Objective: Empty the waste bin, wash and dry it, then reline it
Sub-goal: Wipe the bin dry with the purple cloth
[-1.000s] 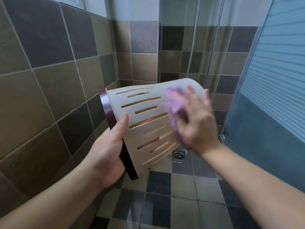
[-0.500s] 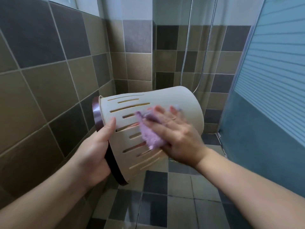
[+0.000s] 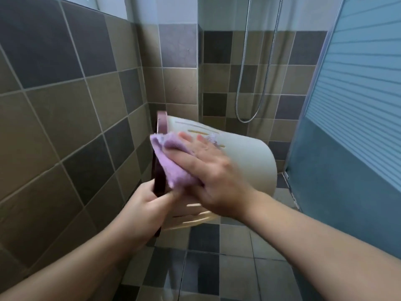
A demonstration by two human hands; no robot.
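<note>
Tiled shower [image 3: 65,109], unlabelled bin [image 3: 249,161]

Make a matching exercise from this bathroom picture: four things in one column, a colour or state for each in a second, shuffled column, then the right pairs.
Things
1. cloth
2. bin rim
3. shower hose
4. bin

Colour or state
A. hangs in a loop against the tiled wall
B. dark maroon band
C. cream, slotted, held on its side
D. lilac, pressed to the bin under the right hand

Pairs: 1-D, 2-B, 3-A, 4-C. The left hand grips the bin at its rim.
</note>
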